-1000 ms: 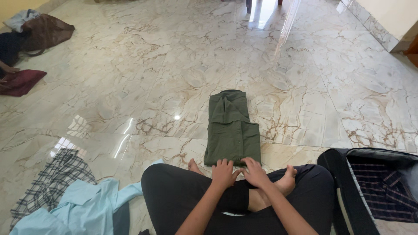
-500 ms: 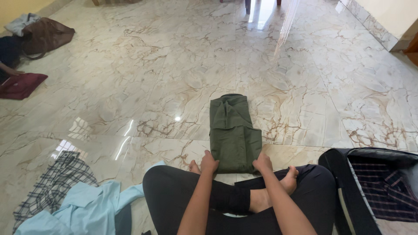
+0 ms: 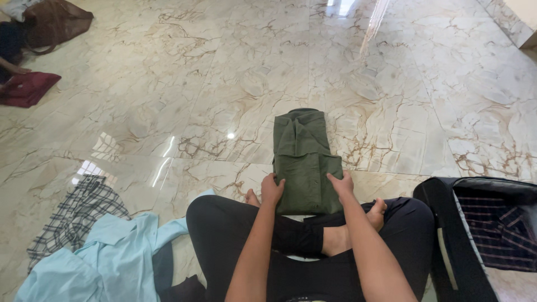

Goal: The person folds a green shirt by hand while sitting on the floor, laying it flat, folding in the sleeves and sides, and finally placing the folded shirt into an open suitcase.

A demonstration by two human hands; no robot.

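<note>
Green shirt (image 3: 305, 162) folded into long strip on marble floor (image 3: 224, 72), long axis running 12 to 6 from us, collar end far, near end at our crossed legs. Our left hand (image 3: 272, 189) grips strip's 9 o'clock edge near hem, right hand (image 3: 342, 184) grips 3 o'clock edge; both equally near. Fingers curl over cloth, thumbs probably tucked under, hard to see. Forearms reach straight toward 12. Light blue shirt (image 3: 106, 263) at 8; open suitcase (image 3: 447, 235) at 4.
</note>
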